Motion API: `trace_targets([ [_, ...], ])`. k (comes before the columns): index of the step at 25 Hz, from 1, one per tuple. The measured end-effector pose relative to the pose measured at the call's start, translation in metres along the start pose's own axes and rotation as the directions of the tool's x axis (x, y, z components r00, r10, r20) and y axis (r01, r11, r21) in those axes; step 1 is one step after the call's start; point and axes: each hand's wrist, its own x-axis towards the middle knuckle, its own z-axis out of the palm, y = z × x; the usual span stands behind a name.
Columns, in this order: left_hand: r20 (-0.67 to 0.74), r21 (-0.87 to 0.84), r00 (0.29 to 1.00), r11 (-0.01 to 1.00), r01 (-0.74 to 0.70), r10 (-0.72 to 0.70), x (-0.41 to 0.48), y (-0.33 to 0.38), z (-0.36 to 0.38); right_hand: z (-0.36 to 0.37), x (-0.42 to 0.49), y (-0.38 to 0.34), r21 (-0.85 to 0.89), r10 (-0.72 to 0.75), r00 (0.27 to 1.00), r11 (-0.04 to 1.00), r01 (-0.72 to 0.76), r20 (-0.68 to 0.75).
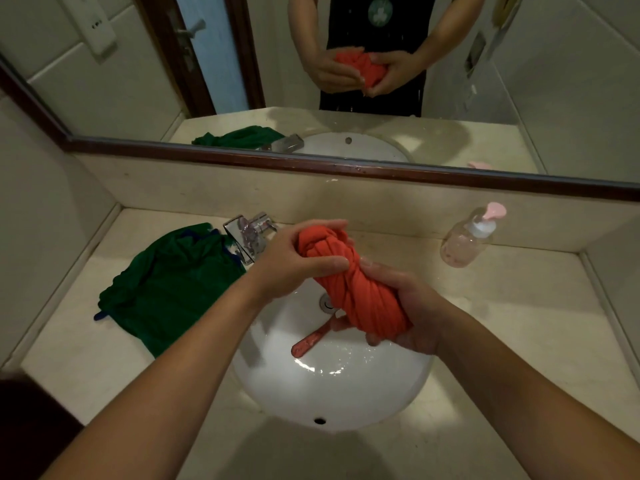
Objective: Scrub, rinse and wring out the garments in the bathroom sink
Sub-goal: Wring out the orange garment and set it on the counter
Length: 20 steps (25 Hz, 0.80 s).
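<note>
Orange garment (pixel 349 284), twisted tight, gripped by left hand (pixel 294 265) and right hand (pixel 407 311).

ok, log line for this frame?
step: wring | left hand: grips twisted orange garment top | right hand: grips lower end | over sink | green garment: on counter, left

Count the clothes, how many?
2. One twisted orange cloth garment, gripped by left hand and right hand over the white sink; one crumpled green cloth garment on the counter, left of it. Reflections excluded.
</note>
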Motion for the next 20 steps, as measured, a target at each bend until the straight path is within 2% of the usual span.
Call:
trace_targets([
  [3,-0.046,-0.105,0.994,0.989,-0.103,0.099,0.003,-0.001,0.008,0.008,0.001,0.002,0.071,0.052,0.996,0.996,-0.057,0.070],
  [6,-0.009,-0.446,0.998,0.892,-0.067,0.070,0.002,-0.003,0.021,0.015,0.002,0.006,0.146,0.102,0.991,0.983,-0.113,0.087],
  [8,-0.039,-0.503,0.998,0.862,-0.059,0.045,0.000,-0.002,0.025,0.015,-0.001,0.007,0.153,0.089,0.992,0.983,-0.103,0.094],
  [10,-0.109,-0.454,0.994,0.888,-0.078,0.031,-0.001,0.004,0.028,0.016,-0.004,0.005,0.102,0.067,0.997,0.992,-0.071,0.041],
  [12,-0.179,-0.378,0.983,0.920,-0.106,0.040,-0.001,0.008,0.031,0.023,-0.004,0.004,0.024,0.009,0.997,1.000,-0.008,-0.075],
  [15,-0.308,-0.229,0.948,0.961,-0.154,0.078,-0.002,0.008,0.038,0.034,-0.001,0.006,-0.202,-0.155,0.942,0.975,0.096,-0.299],
  [17,-0.398,-0.124,0.912,0.979,-0.164,0.102,-0.002,0.006,0.046,0.037,0.001,0.007,-0.417,-0.259,0.882,0.906,0.080,-0.394],
  [20,-0.506,0.013,0.856,0.993,-0.121,0.111,0.001,-0.001,0.055,0.031,0.007,0.008,-0.688,-0.424,0.801,0.725,0.021,-0.422],
])
